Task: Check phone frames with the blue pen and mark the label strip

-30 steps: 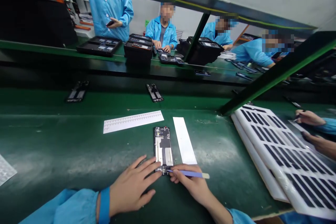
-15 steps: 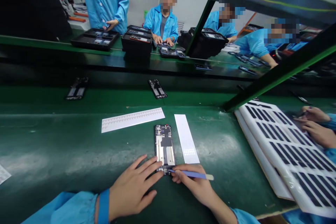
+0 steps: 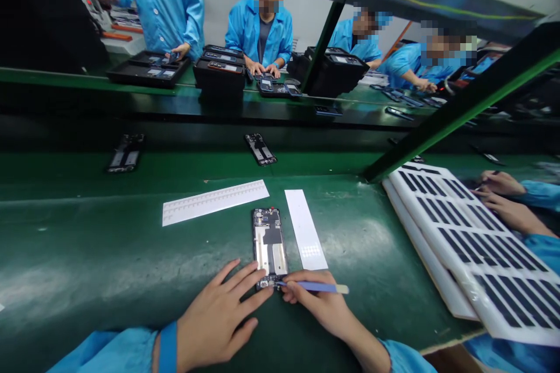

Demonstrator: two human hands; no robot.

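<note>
An opened phone frame point(image 3: 269, 245) with bare circuitry lies lengthwise on the green bench point(image 3: 87, 256). My left hand point(image 3: 219, 317) lies flat with spread fingers, its fingertips pressing the frame's near left corner. My right hand point(image 3: 317, 303) pinches a thin blue tool point(image 3: 312, 287) whose tip rests on the frame's near end. A white strip point(image 3: 305, 229) lies just right of the frame. A longer white strip point(image 3: 214, 202) lies behind it to the left.
White trays with dark slots point(image 3: 472, 250) are stacked at the right, where a co-worker's hands point(image 3: 503, 198) work. Two phone frames point(image 3: 260, 148) point(image 3: 125, 152) lie on the belt behind. Black trays point(image 3: 149, 70) and several people in blue coats fill the far bench.
Both hands and the tool stay on the frame's near end. The view has shifted slightly. The co-worker's hands at the right moved closer together beside the trays.
</note>
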